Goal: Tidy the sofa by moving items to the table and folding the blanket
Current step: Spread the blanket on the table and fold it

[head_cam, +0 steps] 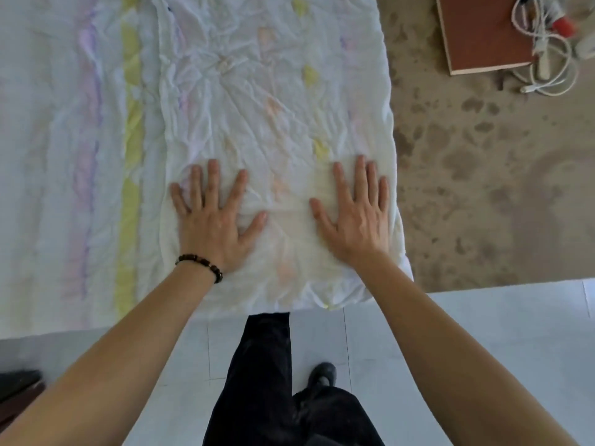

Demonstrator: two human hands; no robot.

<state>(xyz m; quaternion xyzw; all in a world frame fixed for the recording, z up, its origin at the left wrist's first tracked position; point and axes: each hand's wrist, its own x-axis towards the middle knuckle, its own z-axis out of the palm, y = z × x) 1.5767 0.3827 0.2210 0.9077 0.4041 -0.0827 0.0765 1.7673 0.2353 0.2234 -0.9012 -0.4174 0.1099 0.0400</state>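
Blanket [273,130], white and crumpled with faint pastel marks, is seen folded into a long panel running from 6 toward 12 o'clock on the striped sofa cover [64,156]. It is pressed flat near its front end by the left hand [212,220] and right hand [357,217], fingers spread. At 1 o'clock, a brown board [483,30] and tangled white cables [547,59] are seen. No writing can be read.
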